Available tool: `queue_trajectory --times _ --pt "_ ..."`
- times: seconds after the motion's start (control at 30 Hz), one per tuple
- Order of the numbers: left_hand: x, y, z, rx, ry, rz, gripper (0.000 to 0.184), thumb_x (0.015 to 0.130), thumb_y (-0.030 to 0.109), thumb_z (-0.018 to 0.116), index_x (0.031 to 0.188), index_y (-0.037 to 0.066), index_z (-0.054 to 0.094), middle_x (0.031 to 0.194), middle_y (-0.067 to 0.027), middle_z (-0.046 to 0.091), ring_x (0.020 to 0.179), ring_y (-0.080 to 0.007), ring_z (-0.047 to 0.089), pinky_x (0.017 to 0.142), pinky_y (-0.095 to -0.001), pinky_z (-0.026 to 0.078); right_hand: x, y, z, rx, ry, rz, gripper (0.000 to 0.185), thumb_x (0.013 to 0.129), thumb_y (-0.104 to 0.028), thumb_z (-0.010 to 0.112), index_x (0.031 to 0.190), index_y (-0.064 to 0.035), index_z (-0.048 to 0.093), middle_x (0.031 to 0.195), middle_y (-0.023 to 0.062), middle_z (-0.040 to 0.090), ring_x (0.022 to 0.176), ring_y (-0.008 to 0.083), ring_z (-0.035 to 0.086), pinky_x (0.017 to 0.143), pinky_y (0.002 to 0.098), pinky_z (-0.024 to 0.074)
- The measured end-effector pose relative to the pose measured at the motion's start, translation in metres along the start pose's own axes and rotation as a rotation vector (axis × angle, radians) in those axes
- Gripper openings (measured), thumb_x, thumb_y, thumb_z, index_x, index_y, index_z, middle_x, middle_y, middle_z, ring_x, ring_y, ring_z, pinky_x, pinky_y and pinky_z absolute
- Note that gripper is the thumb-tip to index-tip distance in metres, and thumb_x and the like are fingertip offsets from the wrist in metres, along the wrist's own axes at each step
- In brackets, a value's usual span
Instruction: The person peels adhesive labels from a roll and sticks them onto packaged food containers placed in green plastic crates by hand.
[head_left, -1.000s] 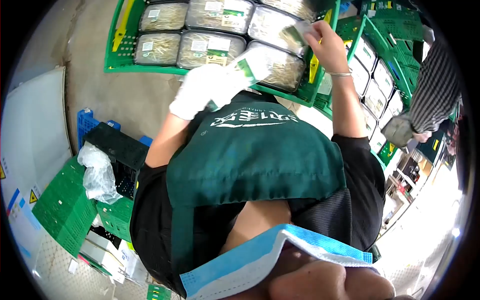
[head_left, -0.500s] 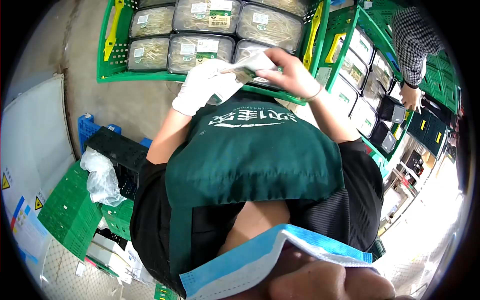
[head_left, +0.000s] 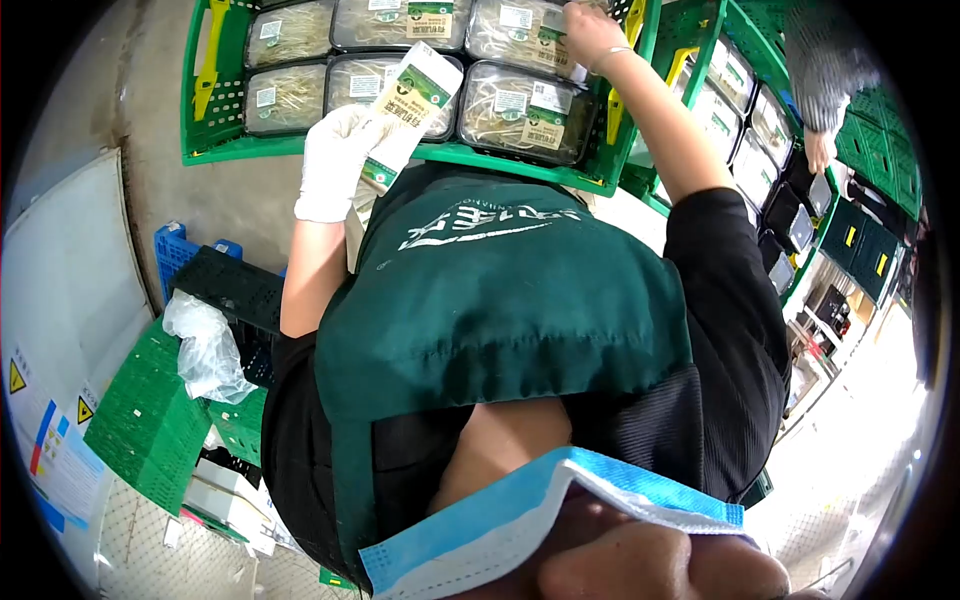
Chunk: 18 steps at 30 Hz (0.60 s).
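Note:
My left hand [head_left: 335, 160], in a white glove, is closed on a strip of labels [head_left: 418, 92] with green and cream printing. It holds the strip over the near edge of a green crate [head_left: 440, 152]. My bare right hand [head_left: 594, 38] is at the crate's far right, on a clear-lidded tray of sprouts [head_left: 515, 35] beside its label. The curled fingers are partly hidden, so I cannot tell whether they hold anything. Another labelled sprout tray [head_left: 525, 112] lies nearer to me. Several similar trays fill the crate in rows.
To the right, a second green crate [head_left: 690, 70] holds more packed trays. Another person's hand [head_left: 820, 152] is beside black trays [head_left: 798, 225] there. At the left are green crates [head_left: 150, 420], a black crate [head_left: 225, 290] and a crumpled clear bag [head_left: 208, 350].
My right hand has left the label strip and reached up and right to a sprout tray. My left hand has shifted left, still holding the strip. The other person's hand has moved up slightly.

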<state>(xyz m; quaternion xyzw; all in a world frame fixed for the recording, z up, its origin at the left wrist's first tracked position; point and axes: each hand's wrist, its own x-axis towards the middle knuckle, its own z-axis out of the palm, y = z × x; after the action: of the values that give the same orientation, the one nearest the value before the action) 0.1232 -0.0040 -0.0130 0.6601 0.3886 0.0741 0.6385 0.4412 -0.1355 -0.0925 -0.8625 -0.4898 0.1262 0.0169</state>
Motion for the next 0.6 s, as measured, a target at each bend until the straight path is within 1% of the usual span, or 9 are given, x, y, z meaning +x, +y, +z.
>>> queue_trajectory --times 0.07,0.13,0.2,0.27,0.33,0.43,0.47,0.53,0.6 --pt "0.000 -0.004 0.001 -0.173 -0.008 -0.063 0.016 0.077 0.011 0.055 0.088 -0.001 0.059 0.076 -0.0055 0.060 0.069 -0.0100 0.056 0.060 -0.0226 0.045 -0.011 -0.015 -0.004 -0.024 0.081 0.030 0.019 0.071 -0.013 0.047 0.083 0.0013 0.048 0.076 0.0196 0.055 0.078 0.0338 0.054 0.067 0.0391 0.0443" --pt "0.004 -0.007 0.003 0.000 0.040 0.205 0.022 0.077 0.010 0.054 0.095 -0.003 0.056 0.081 -0.0082 0.060 0.076 -0.0125 0.056 0.066 -0.0241 0.045 -0.028 -0.031 -0.023 0.239 0.048 -0.041 0.027 0.074 -0.021 0.052 0.093 -0.0017 0.049 0.082 0.0162 0.057 0.077 0.0286 0.056 0.067 0.0356 0.0448" --pt "0.002 -0.003 0.011 0.064 0.037 0.213 0.022 0.077 0.010 0.054 0.095 -0.002 0.057 0.083 -0.0090 0.060 0.078 -0.0135 0.056 0.069 -0.0249 0.045 -0.048 -0.053 -0.048 0.503 0.027 -0.109 0.036 0.076 -0.029 0.057 0.102 -0.0047 0.049 0.088 0.0128 0.058 0.076 0.0234 0.058 0.067 0.0320 0.0453" --pt "0.002 0.003 0.013 0.134 0.023 0.231 0.022 0.077 0.010 0.054 0.095 -0.002 0.057 0.085 -0.0098 0.060 0.080 -0.0145 0.055 0.071 -0.0257 0.044 -0.080 -0.095 -0.076 0.956 -0.087 -0.350 0.031 0.076 -0.025 0.057 0.099 -0.0044 0.051 0.082 0.0137 0.057 0.074 0.0274 0.056 0.067 0.0327 0.0450" --pt "0.004 0.008 0.008 0.306 -0.133 0.267 0.022 0.076 0.010 0.054 0.095 0.000 0.058 0.085 -0.0099 0.060 0.079 -0.0165 0.056 0.071 -0.0272 0.044 -0.089 -0.109 -0.063 0.732 0.081 -0.386 0.025 0.078 -0.018 0.056 0.098 -0.0049 0.051 0.080 0.0142 0.056 0.073 0.0283 0.055 0.065 0.0325 0.0446" --pt "0.003 0.047 0.030 0.329 -0.161 0.282 0.021 0.074 0.011 0.056 0.093 0.002 0.059 0.084 -0.0099 0.060 0.076 -0.0180 0.056 0.069 -0.0283 0.044 -0.097 -0.120 -0.059 0.797 -0.071 -0.401 0.017 0.078 -0.014 0.054 0.093 -0.0047 0.053 0.072 0.0136 0.056 0.065 0.0288 0.056 0.059 0.0340 0.0438" --pt "0.006 0.041 0.038 0.365 -0.101 0.349 0.020 0.075 0.012 0.055 0.091 0.002 0.059 0.082 -0.0096 0.060 0.073 -0.0199 0.056 0.066 -0.0292 0.044 -0.098 -0.122 -0.059 0.782 -0.017 -0.403 0.024 0.077 -0.020 0.054 0.098 -0.0093 0.052 0.066 0.0150 0.057 0.059 0.0299 0.057 0.055 0.0353 0.0458" --pt "0.005 0.032 0.054 0.610 0.030 0.595 0.018 0.076 0.013 0.052 0.089 0.003 0.060 0.081 -0.0095 0.059 0.071 -0.0209 0.055 0.063 -0.0297 0.044 -0.097 -0.116 -0.069 0.706 0.095 -0.348 0.018 0.076 -0.018 0.058 0.089 -0.0050 0.057 0.071 0.0133 0.058 0.063 0.0269 0.058 0.056 0.0310 0.0457" --pt "0.004 0.031 0.054 0.626 -0.150 0.456 0.020 0.076 0.015 0.052 0.091 0.004 0.060 0.083 -0.0104 0.059 0.072 -0.0215 0.056 0.062 -0.0304 0.044 -0.079 -0.097 -0.081 0.565 0.209 -0.331 0.012 0.072 -0.016 0.060 0.082 -0.0083 0.061 0.072 0.0116 0.060 0.062 0.0223 0.060 0.057 0.0287 0.0477"
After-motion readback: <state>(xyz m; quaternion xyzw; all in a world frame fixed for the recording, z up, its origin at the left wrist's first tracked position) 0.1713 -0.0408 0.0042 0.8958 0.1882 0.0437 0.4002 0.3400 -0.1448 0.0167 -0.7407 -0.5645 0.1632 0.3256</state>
